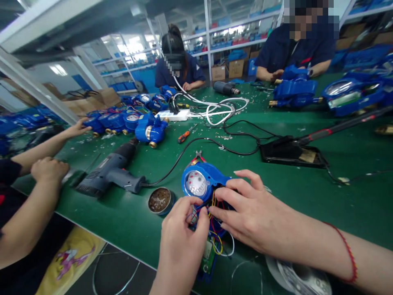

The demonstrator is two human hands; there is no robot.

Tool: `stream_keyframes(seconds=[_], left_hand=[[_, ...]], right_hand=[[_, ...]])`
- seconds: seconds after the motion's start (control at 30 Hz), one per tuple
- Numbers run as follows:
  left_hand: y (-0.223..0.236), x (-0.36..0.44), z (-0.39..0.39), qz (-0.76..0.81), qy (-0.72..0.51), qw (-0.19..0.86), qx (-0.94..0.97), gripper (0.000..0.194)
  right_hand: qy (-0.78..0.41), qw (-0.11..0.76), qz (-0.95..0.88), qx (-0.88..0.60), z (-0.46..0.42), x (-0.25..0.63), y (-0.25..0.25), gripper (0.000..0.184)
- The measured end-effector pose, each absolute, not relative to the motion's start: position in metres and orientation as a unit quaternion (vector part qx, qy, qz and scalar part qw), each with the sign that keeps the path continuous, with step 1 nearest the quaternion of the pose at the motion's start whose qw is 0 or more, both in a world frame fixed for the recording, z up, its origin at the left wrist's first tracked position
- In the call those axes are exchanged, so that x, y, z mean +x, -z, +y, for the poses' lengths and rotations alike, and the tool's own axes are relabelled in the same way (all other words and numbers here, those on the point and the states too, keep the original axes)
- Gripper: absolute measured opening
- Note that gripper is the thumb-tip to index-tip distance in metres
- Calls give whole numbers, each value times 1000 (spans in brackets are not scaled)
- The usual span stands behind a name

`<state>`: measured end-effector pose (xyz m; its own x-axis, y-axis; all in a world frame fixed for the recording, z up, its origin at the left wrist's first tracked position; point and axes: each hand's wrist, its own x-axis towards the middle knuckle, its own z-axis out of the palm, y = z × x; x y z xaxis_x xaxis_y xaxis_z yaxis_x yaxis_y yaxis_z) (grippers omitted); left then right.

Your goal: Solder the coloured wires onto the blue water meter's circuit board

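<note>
A blue water meter (202, 180) with a round white dial lies on the green table (307, 192) near its front edge. Coloured wires (215, 235) run out of its open side to a small green circuit board (209, 258). My left hand (181, 241) is closed in a pinch on the wires just below the dial. My right hand (254, 213) rests on the meter's right side, fingers curled onto the body and wires. A red string is tied round my right wrist.
A small round tin (160, 200) and a dark power drill (112, 172) lie left of the meter. A soldering iron on a black stand (291, 153) sits to the right. Several blue meters (129, 121), a white power strip and an orange screwdriver (184, 136) lie farther back. Other people's arms (39, 180) reach in at left; two workers sit opposite.
</note>
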<state>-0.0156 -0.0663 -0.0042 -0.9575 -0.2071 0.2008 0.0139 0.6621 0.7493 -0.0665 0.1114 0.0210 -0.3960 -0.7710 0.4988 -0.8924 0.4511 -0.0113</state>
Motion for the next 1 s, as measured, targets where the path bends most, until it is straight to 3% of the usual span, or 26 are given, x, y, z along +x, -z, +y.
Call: stream_keyframes(seconds=[0.2, 0.53, 0.73, 1.0], left_hand=[[3, -18, -62, -927, 336, 157, 59, 13], [4, -19, -62, -869, 478, 97, 86, 22], [10, -17, -67, -884, 458, 33, 88, 27], [4, -22, -69, -906, 414, 30, 82, 27]], right_hand=[[-163, 216, -819, 507, 112, -68, -15, 17], [-168, 220, -821, 499, 114, -70, -12, 17], [-165, 231, -793, 539, 119, -70, -13, 20], [-150, 136, -793, 575, 123, -78, -25, 27]])
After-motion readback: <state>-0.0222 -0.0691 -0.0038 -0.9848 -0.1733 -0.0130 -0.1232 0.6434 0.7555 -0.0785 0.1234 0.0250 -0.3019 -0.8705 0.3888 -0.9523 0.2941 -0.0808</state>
